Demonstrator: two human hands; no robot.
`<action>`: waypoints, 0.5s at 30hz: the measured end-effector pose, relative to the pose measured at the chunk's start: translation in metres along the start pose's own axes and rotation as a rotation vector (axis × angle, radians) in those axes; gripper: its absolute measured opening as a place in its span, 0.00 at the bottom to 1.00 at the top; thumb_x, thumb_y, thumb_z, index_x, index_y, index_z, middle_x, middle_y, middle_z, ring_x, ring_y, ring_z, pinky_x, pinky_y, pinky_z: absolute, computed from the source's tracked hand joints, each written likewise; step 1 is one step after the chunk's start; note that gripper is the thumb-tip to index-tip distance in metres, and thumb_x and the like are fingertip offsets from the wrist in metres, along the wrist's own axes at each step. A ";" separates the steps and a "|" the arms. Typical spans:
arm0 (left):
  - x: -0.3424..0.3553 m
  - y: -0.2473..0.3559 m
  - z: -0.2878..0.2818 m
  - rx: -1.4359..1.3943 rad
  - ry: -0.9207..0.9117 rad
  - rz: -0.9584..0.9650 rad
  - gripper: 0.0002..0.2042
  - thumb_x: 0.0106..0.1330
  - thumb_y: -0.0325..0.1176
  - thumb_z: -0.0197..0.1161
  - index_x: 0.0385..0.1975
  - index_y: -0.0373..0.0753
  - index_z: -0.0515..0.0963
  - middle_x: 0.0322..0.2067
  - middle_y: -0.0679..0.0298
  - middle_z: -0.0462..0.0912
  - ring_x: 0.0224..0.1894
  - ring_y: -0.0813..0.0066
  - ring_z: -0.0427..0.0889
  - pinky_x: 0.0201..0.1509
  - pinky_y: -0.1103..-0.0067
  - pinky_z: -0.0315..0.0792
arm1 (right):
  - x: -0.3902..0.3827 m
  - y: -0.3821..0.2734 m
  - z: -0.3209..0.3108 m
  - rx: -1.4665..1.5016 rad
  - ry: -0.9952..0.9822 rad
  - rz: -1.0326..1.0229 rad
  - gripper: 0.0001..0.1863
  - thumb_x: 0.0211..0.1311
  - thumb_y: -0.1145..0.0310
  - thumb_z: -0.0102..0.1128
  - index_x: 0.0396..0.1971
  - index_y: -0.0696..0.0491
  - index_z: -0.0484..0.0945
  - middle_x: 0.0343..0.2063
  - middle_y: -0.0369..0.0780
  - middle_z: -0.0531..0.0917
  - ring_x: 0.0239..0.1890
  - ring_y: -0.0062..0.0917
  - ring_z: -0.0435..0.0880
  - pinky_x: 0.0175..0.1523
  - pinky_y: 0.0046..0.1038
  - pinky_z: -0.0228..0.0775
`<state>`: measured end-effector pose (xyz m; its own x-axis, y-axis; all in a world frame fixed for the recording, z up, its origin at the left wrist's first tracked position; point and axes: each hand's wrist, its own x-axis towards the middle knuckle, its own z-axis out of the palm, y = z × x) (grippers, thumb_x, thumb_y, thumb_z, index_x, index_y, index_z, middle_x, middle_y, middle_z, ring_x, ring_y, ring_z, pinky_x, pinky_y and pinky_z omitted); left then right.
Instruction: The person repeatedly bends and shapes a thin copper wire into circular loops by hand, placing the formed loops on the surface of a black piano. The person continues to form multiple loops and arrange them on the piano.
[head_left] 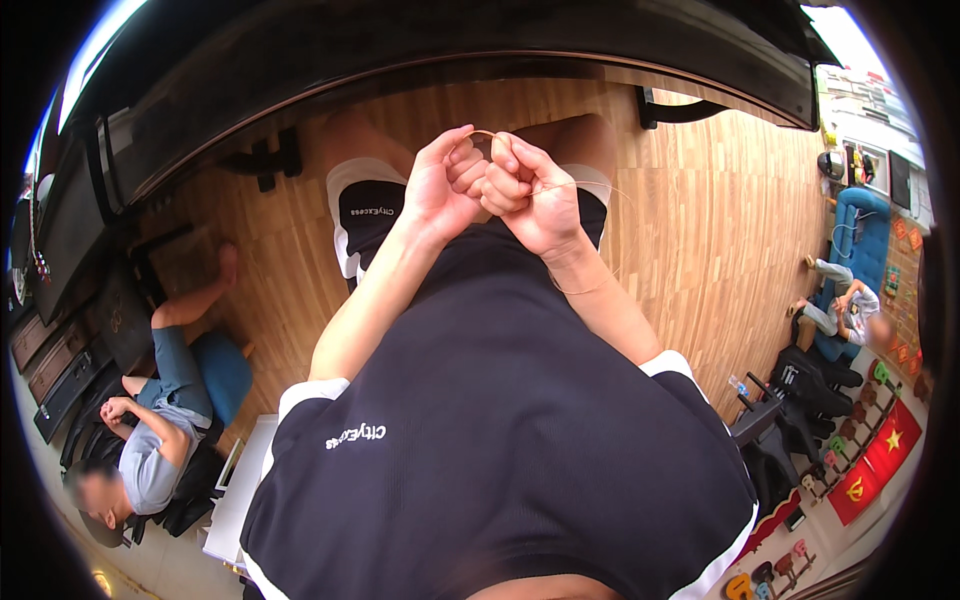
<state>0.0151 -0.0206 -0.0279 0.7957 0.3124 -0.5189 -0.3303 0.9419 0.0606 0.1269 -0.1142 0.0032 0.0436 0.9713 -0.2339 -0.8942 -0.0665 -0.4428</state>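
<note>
The left hand [447, 190] and right hand [535, 195], fingers curled, pinch a strand [482, 132], a short span already bowed between them, its slack loose by the right forearm [600, 295]; what remains undone cannot be told.

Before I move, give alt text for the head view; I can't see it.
The left hand and right hand, close together with fingers curled, pinch a thin tan strand that arcs between them and trails beside the right wrist. Beyond: wooden floor, glossy black panel, one person seated far left, another far right.
</note>
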 end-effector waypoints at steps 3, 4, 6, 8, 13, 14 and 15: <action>0.000 -0.004 -0.001 0.148 0.009 0.067 0.20 0.70 0.38 0.55 0.15 0.48 0.58 0.13 0.75 0.51 0.17 0.84 0.51 0.23 0.81 0.51 | 0.001 0.000 -0.003 -0.003 0.042 0.003 0.17 0.73 0.62 0.41 0.21 0.48 0.60 0.12 0.27 0.57 0.15 0.13 0.50 0.22 0.20 0.43; 0.002 -0.005 -0.003 0.183 0.015 0.091 0.18 0.71 0.38 0.55 0.16 0.47 0.60 0.14 0.75 0.54 0.18 0.84 0.54 0.24 0.82 0.52 | 0.002 -0.001 -0.002 -0.049 0.063 -0.005 0.17 0.73 0.62 0.41 0.20 0.48 0.59 0.12 0.27 0.56 0.14 0.13 0.49 0.22 0.21 0.42; 0.004 -0.005 -0.005 0.254 0.029 0.135 0.15 0.71 0.38 0.55 0.20 0.45 0.66 0.17 0.74 0.61 0.21 0.84 0.58 0.26 0.84 0.54 | 0.003 -0.004 -0.001 -0.139 0.109 -0.024 0.18 0.72 0.62 0.40 0.19 0.47 0.57 0.11 0.28 0.55 0.14 0.14 0.48 0.21 0.21 0.42; 0.003 -0.005 -0.001 0.577 0.183 0.371 0.11 0.70 0.37 0.56 0.26 0.41 0.71 0.23 0.72 0.66 0.25 0.85 0.63 0.29 0.86 0.58 | 0.002 -0.007 0.000 -0.212 0.161 -0.034 0.17 0.71 0.64 0.40 0.19 0.47 0.57 0.11 0.28 0.56 0.14 0.13 0.48 0.21 0.21 0.42; -0.023 -0.009 0.016 1.116 0.111 0.950 0.04 0.64 0.26 0.61 0.34 0.34 0.74 0.32 0.67 0.73 0.29 0.83 0.70 0.33 0.84 0.67 | 0.003 -0.004 -0.004 -0.674 0.279 -0.220 0.17 0.70 0.67 0.41 0.18 0.49 0.58 0.12 0.29 0.58 0.16 0.11 0.52 0.22 0.19 0.44; -0.030 -0.013 0.025 1.158 0.041 1.005 0.03 0.64 0.25 0.62 0.32 0.34 0.75 0.29 0.67 0.72 0.26 0.82 0.69 0.30 0.84 0.66 | 0.004 -0.003 -0.005 -0.742 0.296 -0.250 0.17 0.69 0.68 0.43 0.17 0.51 0.61 0.13 0.29 0.61 0.17 0.12 0.55 0.22 0.20 0.47; -0.038 -0.013 0.032 1.260 -0.017 0.988 0.03 0.64 0.26 0.62 0.31 0.34 0.75 0.27 0.67 0.73 0.25 0.82 0.69 0.29 0.83 0.66 | 0.005 -0.003 -0.008 -0.804 0.314 -0.281 0.17 0.69 0.69 0.44 0.17 0.52 0.63 0.13 0.30 0.63 0.17 0.12 0.58 0.23 0.20 0.50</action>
<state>0.0056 -0.0413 0.0185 0.5420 0.8255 0.1572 -0.0918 -0.1278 0.9875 0.1333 -0.1106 -0.0041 0.4380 0.8767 -0.1991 -0.2565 -0.0904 -0.9623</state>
